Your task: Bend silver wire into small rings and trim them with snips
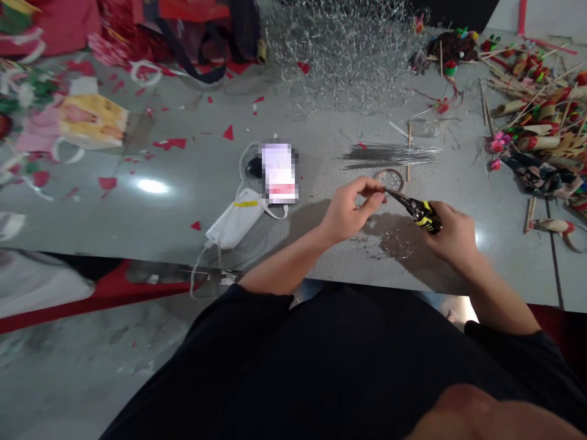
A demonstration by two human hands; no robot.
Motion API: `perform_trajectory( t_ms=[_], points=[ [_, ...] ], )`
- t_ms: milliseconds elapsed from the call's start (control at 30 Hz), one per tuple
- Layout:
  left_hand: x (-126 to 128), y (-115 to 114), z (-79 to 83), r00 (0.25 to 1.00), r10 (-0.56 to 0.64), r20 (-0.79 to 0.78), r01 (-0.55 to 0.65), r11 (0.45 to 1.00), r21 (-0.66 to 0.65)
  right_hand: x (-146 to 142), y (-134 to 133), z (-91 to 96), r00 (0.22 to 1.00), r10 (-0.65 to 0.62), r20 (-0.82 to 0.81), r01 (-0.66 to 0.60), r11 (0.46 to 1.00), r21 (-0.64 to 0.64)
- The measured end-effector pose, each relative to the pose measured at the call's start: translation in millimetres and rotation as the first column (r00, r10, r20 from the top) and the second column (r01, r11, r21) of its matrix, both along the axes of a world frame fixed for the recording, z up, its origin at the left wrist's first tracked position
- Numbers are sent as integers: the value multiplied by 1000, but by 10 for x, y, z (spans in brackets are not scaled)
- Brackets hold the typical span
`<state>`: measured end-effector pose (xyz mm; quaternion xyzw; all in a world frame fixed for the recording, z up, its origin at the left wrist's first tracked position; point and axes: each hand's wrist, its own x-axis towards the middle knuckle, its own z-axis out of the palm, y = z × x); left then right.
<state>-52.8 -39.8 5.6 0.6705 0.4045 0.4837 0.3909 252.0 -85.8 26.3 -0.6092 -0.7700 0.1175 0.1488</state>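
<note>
My right hand [452, 235] is wrapped round long-nose pliers [422, 214] with black and yellow handles. Their dark tips point left and reach the fingertips of my left hand [351, 206]. Thumb and forefinger of that hand are pinched together; whatever lies between them is too thin to make out. Just beyond the plier tips is a small round dish [389, 180] with tiny pale bits in it. A bundle of straight thin metal wires [389, 156] lies behind the dish, across a wooden stick [409, 131]. Nearer my body, several bent wire pieces [397, 243] rest on the table.
Left of my hands are a phone [279, 174] with a blurred screen and a white power bank [236, 217] with cables. A large heap of curled wire [339, 55] fills the back. Bamboo pieces and sticks [545, 116] crowd the right; a tissue pack [94, 119] stands left.
</note>
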Motion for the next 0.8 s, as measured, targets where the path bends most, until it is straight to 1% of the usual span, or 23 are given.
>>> perform_trajectory(
  t_ms=[67, 167, 267, 333, 400, 467, 533, 633, 700, 800],
  points=[
    [-6, 20, -85, 998, 8, 63, -11, 998, 54, -26, -25, 10, 1000, 20, -21, -20, 1000, -1],
    [-11, 53, -185, 995, 42, 88, -57, 983, 176, -59, -56, 57, 998, 25, -64, -27, 999, -36],
    [-10, 91, -238, 996, 58, 61, -73, 951, 300, -76, -77, 164, 984, 44, -174, -74, 984, -165],
    [-10, 114, -262, 998, 64, 16, -66, 932, 356, -70, -80, 255, 961, 74, -268, -154, 944, -293],
    [-13, 128, -288, 996, 85, -29, -67, 919, 390, -53, -75, 341, 932, 97, -348, -244, 879, -409],
    [-16, 134, -330, 992, 111, -59, -78, 912, 404, -33, -63, 410, 902, 111, -418, -326, 810, -488],
    [-15, 136, -401, 987, 145, -73, -102, 905, 414, -18, -46, 460, 859, 126, -496, -414, 740, -530],
    [4, 148, -580, 973, 219, -78, -167, 890, 424, -1, -18, 507, 781, 131, -611, -544, 623, -562],
    [31, 157, -732, 961, 272, -51, -223, 870, 439, 11, -5, 513, 734, 99, -672, -614, 518, -595],
    [92, 147, -935, 941, 337, 9, -303, 832, 464, 27, -7, 454, 667, 13, -745, -704, 341, -624]
  ],
)
